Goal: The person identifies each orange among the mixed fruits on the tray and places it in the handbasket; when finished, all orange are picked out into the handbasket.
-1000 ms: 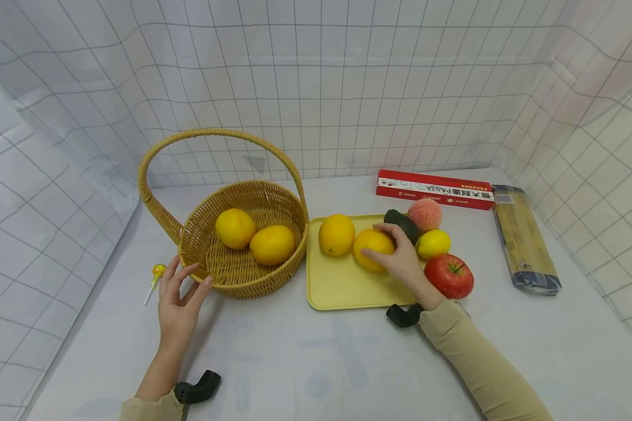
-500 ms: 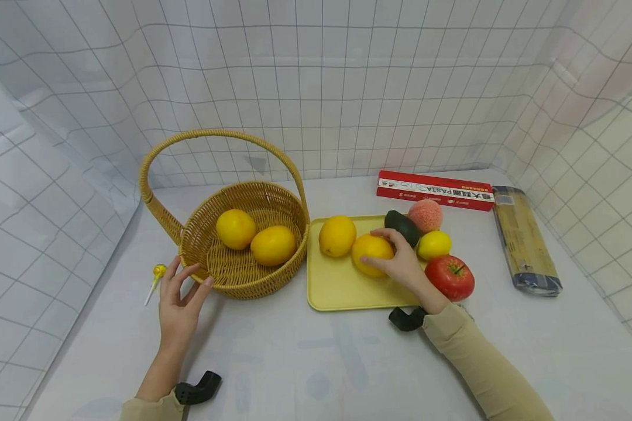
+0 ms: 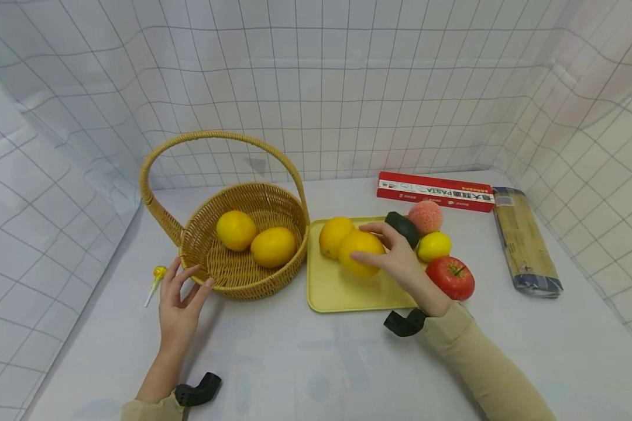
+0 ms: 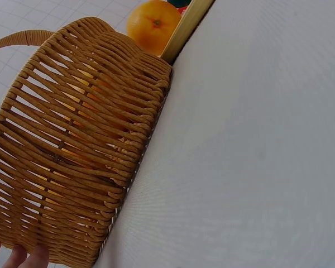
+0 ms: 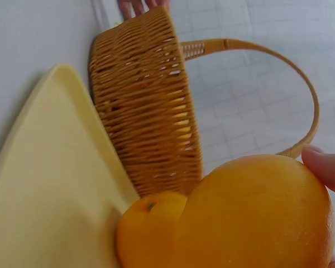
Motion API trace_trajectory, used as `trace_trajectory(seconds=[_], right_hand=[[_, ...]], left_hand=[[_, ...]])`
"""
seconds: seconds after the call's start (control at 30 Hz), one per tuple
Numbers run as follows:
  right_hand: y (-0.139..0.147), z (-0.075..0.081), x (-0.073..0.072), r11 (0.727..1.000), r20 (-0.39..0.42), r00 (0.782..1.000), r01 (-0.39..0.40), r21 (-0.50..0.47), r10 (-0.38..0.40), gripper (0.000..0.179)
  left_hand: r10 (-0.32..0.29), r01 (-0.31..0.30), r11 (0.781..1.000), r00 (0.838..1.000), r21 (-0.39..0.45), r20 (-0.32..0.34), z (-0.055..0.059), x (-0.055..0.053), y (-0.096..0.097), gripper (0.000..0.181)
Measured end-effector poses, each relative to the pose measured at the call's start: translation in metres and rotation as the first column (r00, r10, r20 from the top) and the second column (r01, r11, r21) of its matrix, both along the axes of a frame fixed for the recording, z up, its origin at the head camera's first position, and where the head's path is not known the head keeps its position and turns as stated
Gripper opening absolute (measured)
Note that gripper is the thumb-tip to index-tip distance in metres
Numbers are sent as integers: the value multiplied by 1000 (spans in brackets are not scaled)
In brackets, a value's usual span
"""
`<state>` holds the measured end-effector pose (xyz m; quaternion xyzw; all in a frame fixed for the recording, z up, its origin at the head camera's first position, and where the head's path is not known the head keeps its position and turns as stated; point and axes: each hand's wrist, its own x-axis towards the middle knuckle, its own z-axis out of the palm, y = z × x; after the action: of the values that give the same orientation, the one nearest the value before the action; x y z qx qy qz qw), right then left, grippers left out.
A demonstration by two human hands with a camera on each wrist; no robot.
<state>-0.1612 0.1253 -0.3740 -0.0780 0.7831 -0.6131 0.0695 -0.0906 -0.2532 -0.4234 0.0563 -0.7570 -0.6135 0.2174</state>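
Note:
My right hand [image 3: 400,257] grips an orange [image 3: 361,252] between thumb and fingers. In the right wrist view that orange [image 5: 257,218] hangs over the yellow tray [image 5: 50,167] and partly covers a second orange [image 5: 148,231] lying on it. My left hand [image 3: 179,304] rests its spread, relaxed fingers at the near left rim of the wicker basket [image 3: 263,289]. In the left wrist view, fingertips [image 4: 36,258] touch the basket's woven side. Two yellow-orange fruits, one rounder [image 3: 236,230] and one longer [image 3: 274,247], lie inside the basket.
Along the tray's right side lie a dark green avocado [image 3: 402,228], a pink peach [image 3: 425,217], a lemon [image 3: 434,246] and a red tomato [image 3: 450,278]. Behind are a red pasta box [image 3: 435,190] and a flat pasta packet [image 3: 526,240]. A lollipop [image 3: 155,283] lies left; the basket handle [image 3: 221,135] stands up.
My right hand has closed on the orange, lifted it off the tray and carried it left, so it now overlaps the other orange. The left hand stays put at the basket.

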Motion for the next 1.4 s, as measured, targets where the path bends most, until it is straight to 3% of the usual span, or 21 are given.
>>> trace_trajectory(seconds=[0.3, 0.5, 0.7, 1.07, 1.4], right_hand=[[-48, 42, -3, 986, -132, 988, -96, -135, 78, 50], [-85, 55, -12, 968, -235, 960, -193, -159, 153, 51], [-122, 53, -28, 959, -302, 931, -253, -124, 206, 51], [-168, 38, -58, 985, -343, 923, -171, 30, 171, 47], [-184, 25, -73, 992, -323, 939, -101, 77, 121, 42]], left_hand=[[2, -2, 1000, 1000, 2, 5, 1, 1, 0, 36], [-2, 2, 1000, 1000, 26, -7, 0, 1, 1, 36], [-1, 1, 1000, 1000, 4, 11, 2, 2, 1, 36], [2, -3, 1000, 1000, 23, 12, 3, 2, 0, 36], [0, -1, 1000, 1000, 15, 14, 2, 3, -1, 37]])
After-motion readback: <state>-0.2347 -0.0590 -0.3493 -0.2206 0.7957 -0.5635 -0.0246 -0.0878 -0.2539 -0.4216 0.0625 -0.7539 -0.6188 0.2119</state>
